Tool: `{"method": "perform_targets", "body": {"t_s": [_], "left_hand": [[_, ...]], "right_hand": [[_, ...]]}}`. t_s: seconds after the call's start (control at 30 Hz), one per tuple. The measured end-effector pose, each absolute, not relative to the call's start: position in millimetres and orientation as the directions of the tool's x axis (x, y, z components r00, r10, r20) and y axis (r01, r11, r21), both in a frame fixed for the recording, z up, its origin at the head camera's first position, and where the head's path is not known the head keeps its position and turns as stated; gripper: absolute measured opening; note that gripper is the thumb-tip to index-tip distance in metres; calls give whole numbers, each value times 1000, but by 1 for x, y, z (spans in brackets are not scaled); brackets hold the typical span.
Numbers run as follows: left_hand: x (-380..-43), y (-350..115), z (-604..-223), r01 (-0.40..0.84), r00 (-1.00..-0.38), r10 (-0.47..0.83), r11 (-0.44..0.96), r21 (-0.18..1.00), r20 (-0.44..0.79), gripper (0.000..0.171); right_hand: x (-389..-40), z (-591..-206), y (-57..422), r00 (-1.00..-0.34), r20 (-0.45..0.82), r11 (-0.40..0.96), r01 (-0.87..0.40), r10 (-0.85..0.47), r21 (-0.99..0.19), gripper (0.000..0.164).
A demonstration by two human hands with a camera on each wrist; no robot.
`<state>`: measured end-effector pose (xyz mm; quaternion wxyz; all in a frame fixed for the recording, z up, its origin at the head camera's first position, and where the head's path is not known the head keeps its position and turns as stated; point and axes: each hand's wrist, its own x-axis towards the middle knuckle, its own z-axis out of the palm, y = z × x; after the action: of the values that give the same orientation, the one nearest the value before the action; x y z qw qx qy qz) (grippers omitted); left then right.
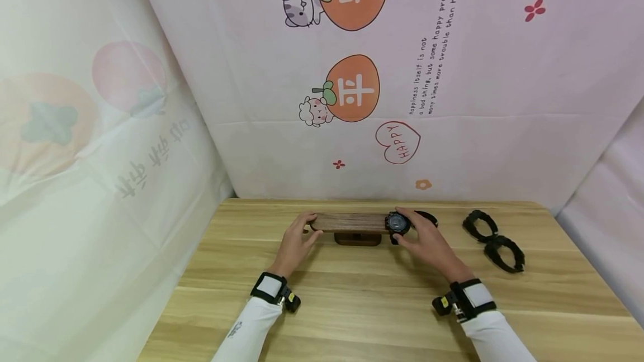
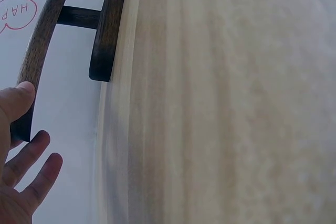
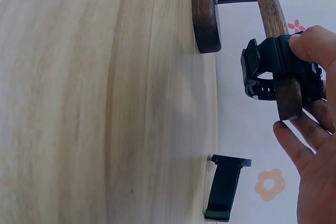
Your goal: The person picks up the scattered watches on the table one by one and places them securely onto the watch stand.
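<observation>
A dark wooden watch stand, its bar (image 1: pixel 349 222) raised on a short post over a flat base (image 1: pixel 357 239), is at the back of the table. My left hand (image 1: pixel 297 244) grips the bar's left end, thumb (image 2: pixel 18 100) on the near side, two fingers spread free below. Around the bar's right end sits a black digital watch (image 1: pixel 398 222), its strap looped about the wood. My right hand (image 1: pixel 430 242) holds this watch, thumb (image 3: pixel 312 43) pressed on it. In the right wrist view the bar's tip (image 3: pixel 289 106) sticks out past the strap.
Right beyond my right hand lies another black watch (image 1: pixel 427 217), standing on the table in the right wrist view (image 3: pixel 224 190). Two more black watches (image 1: pixel 478 225) (image 1: pixel 505 254) lie farther right. A printed cloth (image 1: pixel 282 166) hangs behind the table's back edge.
</observation>
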<state>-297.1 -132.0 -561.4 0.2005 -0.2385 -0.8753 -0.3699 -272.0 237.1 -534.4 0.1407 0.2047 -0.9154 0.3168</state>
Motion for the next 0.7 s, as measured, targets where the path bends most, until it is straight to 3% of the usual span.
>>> {"method": "perform_targets", "body": {"t_s": [0.7], "left_hand": [[-298, -132, -561, 570, -800, 276, 627, 531, 533, 48]], "right_hand": [[-274, -536, 229, -856, 433, 743, -480, -282, -467, 71]]}}
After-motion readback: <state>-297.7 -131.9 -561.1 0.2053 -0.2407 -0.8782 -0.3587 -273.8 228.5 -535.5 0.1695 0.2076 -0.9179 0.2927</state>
